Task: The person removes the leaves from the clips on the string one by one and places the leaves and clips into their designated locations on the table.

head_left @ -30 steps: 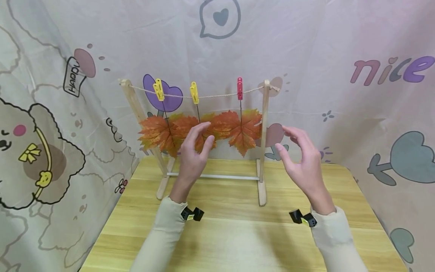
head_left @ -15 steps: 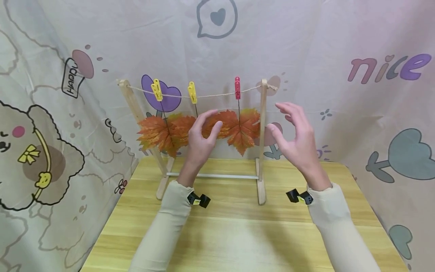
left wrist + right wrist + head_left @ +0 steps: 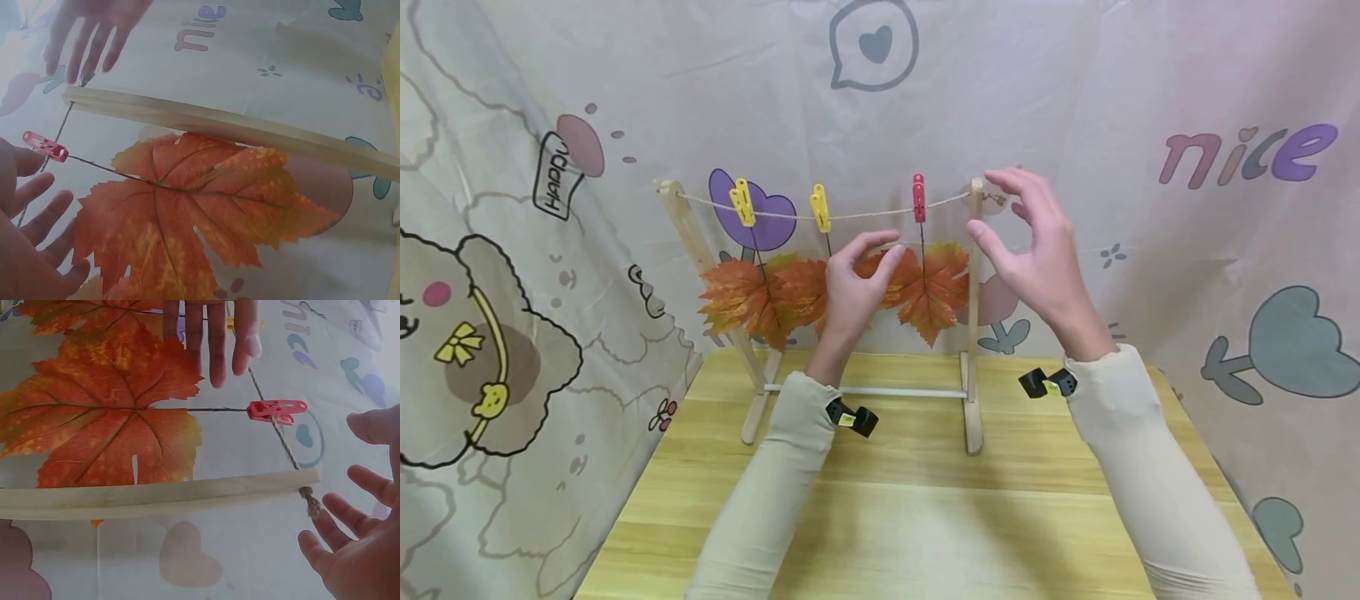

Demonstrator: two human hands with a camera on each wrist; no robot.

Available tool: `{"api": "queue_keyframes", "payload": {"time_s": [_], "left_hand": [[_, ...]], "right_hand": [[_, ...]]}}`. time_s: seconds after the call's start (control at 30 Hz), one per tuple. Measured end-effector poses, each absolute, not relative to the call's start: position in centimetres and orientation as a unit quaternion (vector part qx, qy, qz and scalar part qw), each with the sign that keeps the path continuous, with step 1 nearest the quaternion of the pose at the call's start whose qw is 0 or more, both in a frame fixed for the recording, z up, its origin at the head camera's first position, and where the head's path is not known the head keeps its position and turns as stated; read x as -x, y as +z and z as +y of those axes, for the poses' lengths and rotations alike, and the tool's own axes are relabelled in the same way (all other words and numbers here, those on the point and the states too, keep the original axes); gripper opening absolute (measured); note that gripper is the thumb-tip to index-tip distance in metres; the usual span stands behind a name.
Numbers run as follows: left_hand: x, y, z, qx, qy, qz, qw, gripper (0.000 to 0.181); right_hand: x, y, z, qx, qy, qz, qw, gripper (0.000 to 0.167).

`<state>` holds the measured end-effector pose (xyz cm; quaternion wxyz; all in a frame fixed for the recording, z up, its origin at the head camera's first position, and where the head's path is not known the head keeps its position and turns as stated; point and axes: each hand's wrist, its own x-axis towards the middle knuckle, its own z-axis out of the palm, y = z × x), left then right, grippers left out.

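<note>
A red clothespin (image 3: 919, 198) clips the stem of an orange maple leaf (image 3: 929, 293) to a string (image 3: 868, 213). Two yellow clothespins (image 3: 741, 202) hold more leaves (image 3: 748, 298) farther left on it. My left hand (image 3: 857, 287) is in front of the middle leaf, partly hiding it, fingers relaxed and bent, thumb apart, holding nothing. Beside the top of the right wooden post (image 3: 974, 292), my right hand (image 3: 1033, 242) is raised with its fingers spread and nothing in them. In the right wrist view, its fingers are near the string's knotted end (image 3: 309, 501).
The wooden rack stands on a wood-grain table (image 3: 880, 500), with a left post (image 3: 688, 229), two feet and a white crossbar (image 3: 902, 392). Behind and at the sides hangs a printed cloth (image 3: 1037, 83).
Both hands have risen, the left one also shifting right and the right one moving left toward the post's top. The leaves and clothespins stay on the string.
</note>
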<state>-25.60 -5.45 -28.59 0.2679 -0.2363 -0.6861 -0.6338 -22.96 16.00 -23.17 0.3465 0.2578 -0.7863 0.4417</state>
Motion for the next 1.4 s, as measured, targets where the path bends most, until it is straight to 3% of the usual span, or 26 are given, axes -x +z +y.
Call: {"api": "queue_keyframes", "payload": {"time_s": [0.2,0.5,1.4], "left_hand": [[28.3,-29.7,-5.0,0.237,-0.646,-0.681,0.249,0.026],[29.6,-29.8,-4.0,0.237,-0.637,-0.691,0.247,0.025],[29.4,-29.8,-3.8,0.242,-0.648,-0.684,0.232,0.014]], "right_hand": [[26.1,-23.0,16.2,-0.267,0.427,-0.793,0.342,0.051],[27.6,-21.7,15.4,-0.26,0.431,-0.812,0.296,0.047],[30.0,-18.9,13.7,-0.273,0.41,-0.852,0.175,0.031]]}}
